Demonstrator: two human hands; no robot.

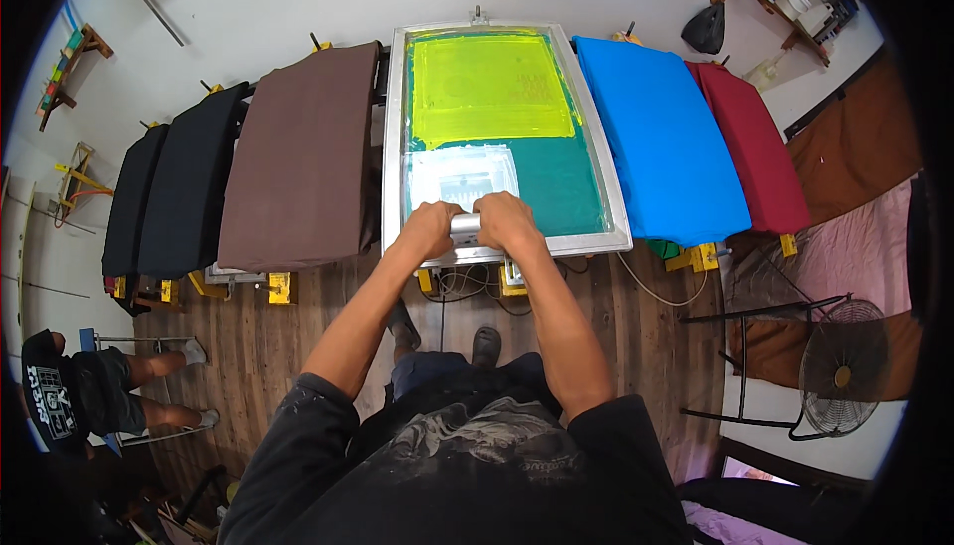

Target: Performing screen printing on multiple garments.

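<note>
My left hand [430, 230] and my right hand [507, 222] are closed side by side on a squeegee [465, 226] with a pale metallic handle. Both arms reach forward to the near end of a silver-framed printing screen [395, 128]. The squeegee is over the lower left part of the screen's mesh, where white ink [430, 169] is spread just beyond my hands. Bright yellow-green ink [487, 88] covers the far half of the mesh; the bare mesh at the lower right is dark green. My fingers hide much of the squeegee, and its blade cannot be made out.
Left of the screen lie a brown garment [298, 157] and two black ones [192, 177] on boards. To the right are a blue garment [664, 138] and a dark red one [752, 148]. A black fan [843, 371] stands at right. Another person [99, 386] is at far left.
</note>
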